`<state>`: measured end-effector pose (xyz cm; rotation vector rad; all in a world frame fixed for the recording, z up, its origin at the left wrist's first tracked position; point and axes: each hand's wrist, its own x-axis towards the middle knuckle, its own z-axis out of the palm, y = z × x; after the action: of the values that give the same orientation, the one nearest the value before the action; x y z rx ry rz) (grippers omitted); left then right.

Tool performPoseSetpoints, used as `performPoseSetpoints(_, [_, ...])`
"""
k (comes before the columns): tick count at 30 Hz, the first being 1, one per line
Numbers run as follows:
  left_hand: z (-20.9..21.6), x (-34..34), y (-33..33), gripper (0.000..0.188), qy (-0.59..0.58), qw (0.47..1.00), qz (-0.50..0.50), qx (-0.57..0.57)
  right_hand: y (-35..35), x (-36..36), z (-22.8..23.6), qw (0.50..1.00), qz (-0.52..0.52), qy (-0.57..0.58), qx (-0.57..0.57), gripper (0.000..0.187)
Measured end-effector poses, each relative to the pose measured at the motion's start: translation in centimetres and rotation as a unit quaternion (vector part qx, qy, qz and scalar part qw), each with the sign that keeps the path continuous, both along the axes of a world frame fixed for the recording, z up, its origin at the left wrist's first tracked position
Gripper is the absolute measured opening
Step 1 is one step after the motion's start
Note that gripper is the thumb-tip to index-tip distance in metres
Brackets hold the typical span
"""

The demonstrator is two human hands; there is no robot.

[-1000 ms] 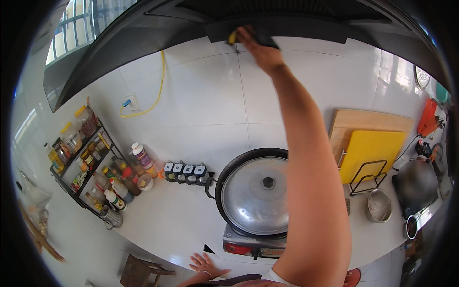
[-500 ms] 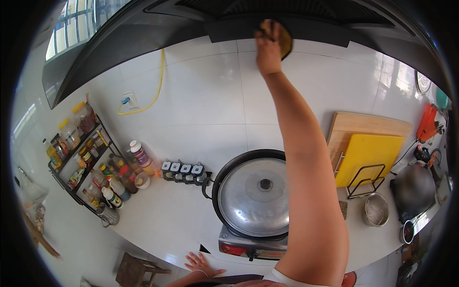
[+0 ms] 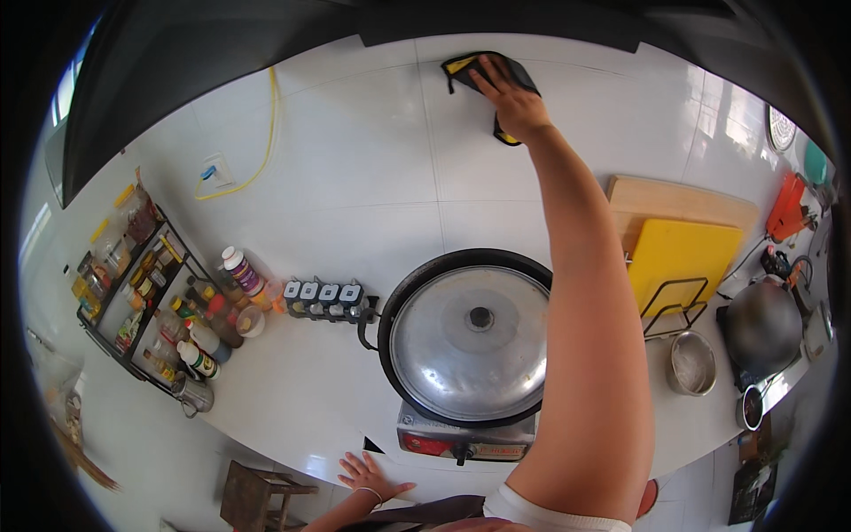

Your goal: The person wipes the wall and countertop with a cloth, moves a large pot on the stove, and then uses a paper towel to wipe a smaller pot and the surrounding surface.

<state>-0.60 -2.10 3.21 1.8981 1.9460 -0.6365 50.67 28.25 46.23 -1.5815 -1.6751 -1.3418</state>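
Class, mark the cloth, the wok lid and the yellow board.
cloth (image 3: 461, 66), head view, yellow-edged left corner
wok lid (image 3: 443, 355), head view, bare metal left of the knob
yellow board (image 3: 683, 257), head view, centre of its face
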Motion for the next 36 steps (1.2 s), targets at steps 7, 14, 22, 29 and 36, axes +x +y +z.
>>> performPoseSetpoints(7, [-1.2,0.5,0.5,0.147,0.022,1.000,-0.009,0.004,-6.2,7.1,-6.4,0.999,0.024,0.011,-0.036,0.066])
performPoseSetpoints(14, [-1.8,0.6,0.6,0.148,0.070,0.997,-0.006,-0.012,-7.5,9.3,-18.5,0.985,-0.012,-0.046,-0.167,0.063])
performPoseSetpoints(22, [-1.4,2.2,1.3,0.146,0.089,0.995,-0.009,-0.042,-7.0,13.5,-32.4,0.928,0.154,-0.062,-0.335,0.075])
performPoseSetpoints(29, [0.3,3.6,1.2,0.139,0.120,0.991,0.015,-0.066,-4.0,5.5,-22.9,0.931,0.126,-0.021,-0.341,0.069])
performPoseSetpoints(36, [0.9,3.8,0.4,0.141,0.121,0.989,0.040,-0.072,-4.6,4.0,-28.2,0.686,0.317,0.426,-0.498,0.035])
